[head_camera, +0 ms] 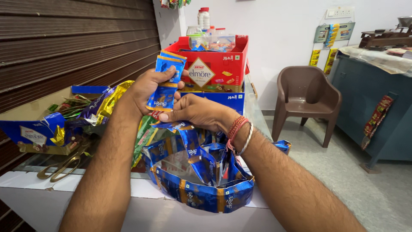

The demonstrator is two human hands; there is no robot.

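Both hands are working at chest height over the white surface (141, 189): the left hand (143, 90) is clamped on a small stack of blue sachets (167, 79), thumb pressing them flat against the fingers, while the right hand (199, 112) is pinching the top of a long strip of joined blue sachets (201, 182) just under that stack, the two hands almost touching. Judging by the layout, the stack is being built up from the strip: a few sachets are already sitting gathered in the left hand, but most of the strip is hanging down and coiling in loops on the surface below the wrists, so the bulk looks undone. Whether the sachet at the right fingertips is already parted from the strip cannot be told; the fingers are hiding the join. Scissors with yellowish handles (60, 167) are lying untouched at the left of the surface, beside a heap of blue and gold wrappers (92, 107). Red and blue cartons (214, 71) are standing stacked behind the hands; a brown plastic chair (307, 99) is sitting well apart on the floor to the right.
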